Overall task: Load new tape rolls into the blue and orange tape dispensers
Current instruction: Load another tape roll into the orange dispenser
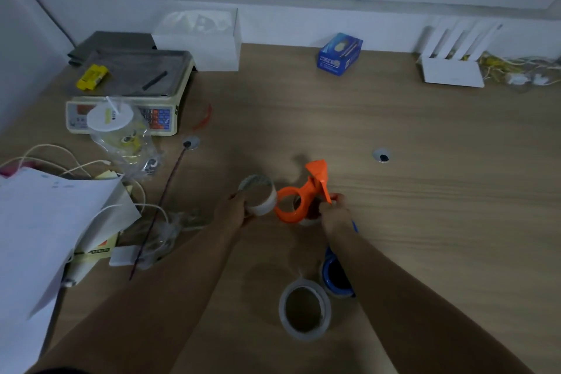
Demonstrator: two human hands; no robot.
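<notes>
We are loading the orange tape dispenser first. Our left hand is holding a new tape roll with its grip curled round it, just beside the dispenser's ring. Our right hand is pinching the dispenser near its blade end. The blue tape dispenser and a second roll are lying on the worktop nearer to us. Next, we think, the roll needs lining up with the ring and pushing onto it.

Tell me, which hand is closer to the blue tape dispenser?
Right. The right hand, pinching the orange dispenser, is just beyond the blue dispenser, which lies by that forearm. The left hand, holding a tape roll, is farther off to the side.
</notes>
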